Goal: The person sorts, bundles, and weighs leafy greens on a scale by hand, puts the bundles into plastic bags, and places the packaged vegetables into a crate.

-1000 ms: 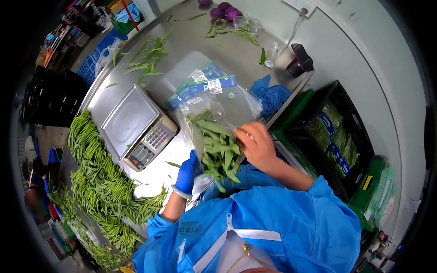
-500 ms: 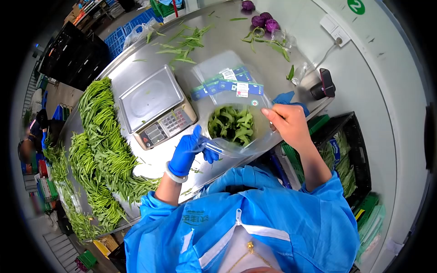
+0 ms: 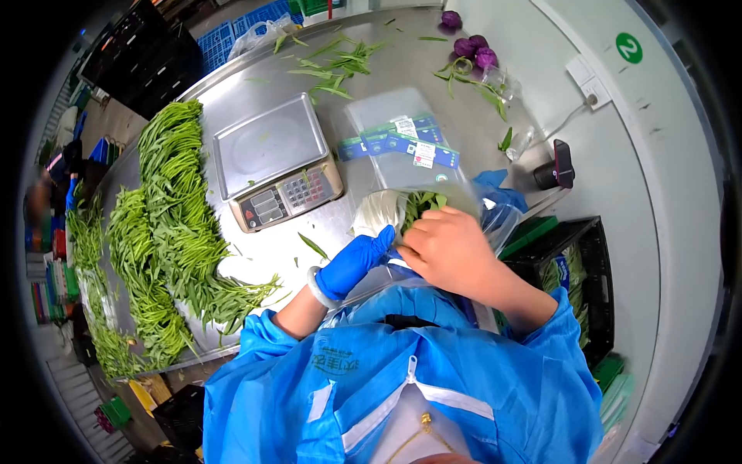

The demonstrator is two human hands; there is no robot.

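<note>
A clear plastic bag with leafy greens inside lies at the near side of the steel table. My left hand, in a blue glove, is closed on the bag's near edge with the thumb raised. My bare right hand pinches the bag's near edge close beside it, and covers part of the greens. Just beyond the bag lie flat plastic bags with blue-and-white labels. A scale with a bare metal pan stands to the left of them.
Long rows of leafy greens cover the table's left side. Loose leaves and purple vegetables lie at the back. A black device stands by the right wall, above a black crate. Another person is at far left.
My hands have come together from opposite sides of the bag. Its wide, round mouth has been drawn in, and fewer greens show. The view has shifted slightly.
</note>
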